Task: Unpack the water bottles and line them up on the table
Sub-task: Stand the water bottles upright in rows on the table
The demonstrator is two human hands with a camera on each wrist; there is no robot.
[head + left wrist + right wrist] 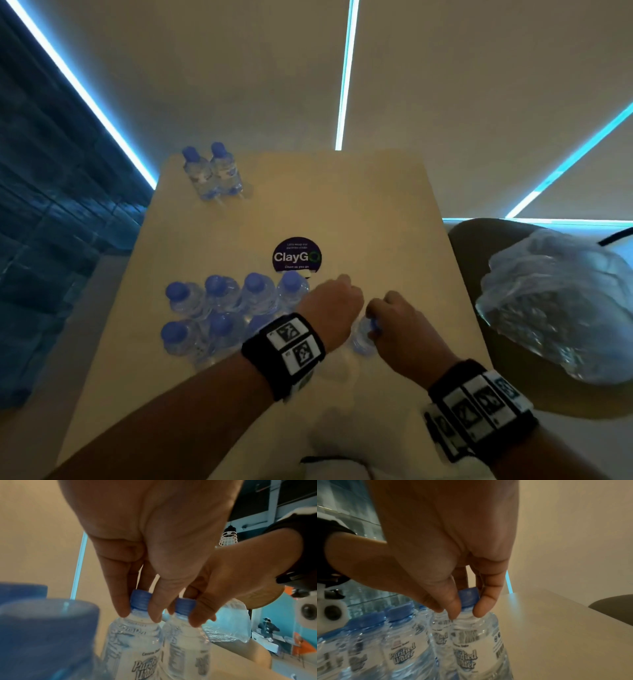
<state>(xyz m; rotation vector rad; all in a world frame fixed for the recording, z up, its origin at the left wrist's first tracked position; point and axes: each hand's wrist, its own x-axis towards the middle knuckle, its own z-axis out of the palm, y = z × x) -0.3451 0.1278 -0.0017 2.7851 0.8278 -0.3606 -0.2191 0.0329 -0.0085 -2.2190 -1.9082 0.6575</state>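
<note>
Small clear water bottles with blue caps stand on a beige table. Several form a cluster at the near left, and two more stand at the far left corner. My left hand pinches the cap of one bottle at the cluster's right end. Right beside it, my right hand pinches the cap of a neighbouring bottle. Both bottles are upright and close together. In the head view the left hand hides its bottle, while the right hand leaves part of its bottle showing.
A crumpled clear plastic bag lies on a round chair to the right of the table. A dark round ClayGo sticker marks the table's middle. Bare tabletop stretches along the far and right sides.
</note>
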